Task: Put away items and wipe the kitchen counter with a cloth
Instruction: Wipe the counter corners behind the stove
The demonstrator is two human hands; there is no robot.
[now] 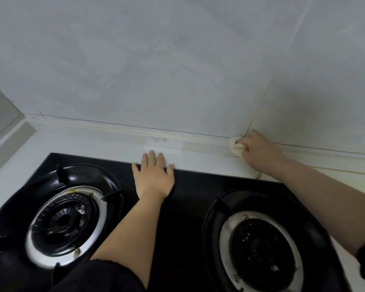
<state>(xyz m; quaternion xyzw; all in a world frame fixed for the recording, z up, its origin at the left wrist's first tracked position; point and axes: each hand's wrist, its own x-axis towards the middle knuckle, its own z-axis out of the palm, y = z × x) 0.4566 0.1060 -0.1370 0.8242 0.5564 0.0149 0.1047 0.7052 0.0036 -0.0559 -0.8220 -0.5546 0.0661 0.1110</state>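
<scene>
Altogether two hands, left (pixel 154 175) flat, right (pixel 259 151) gripping one cloth (pixel 234 145), two burners (pixel 65 223).

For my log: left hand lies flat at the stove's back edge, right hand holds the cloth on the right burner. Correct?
No: the head view shows the right hand holding the cloth against the wall corner behind the stove; the rest stands.

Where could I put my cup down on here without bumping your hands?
Bare white counter left of the stove, and the strip behind it between the left hand and the left corner. Crowded: the right corner, where the right hand grips the cloth.
</scene>
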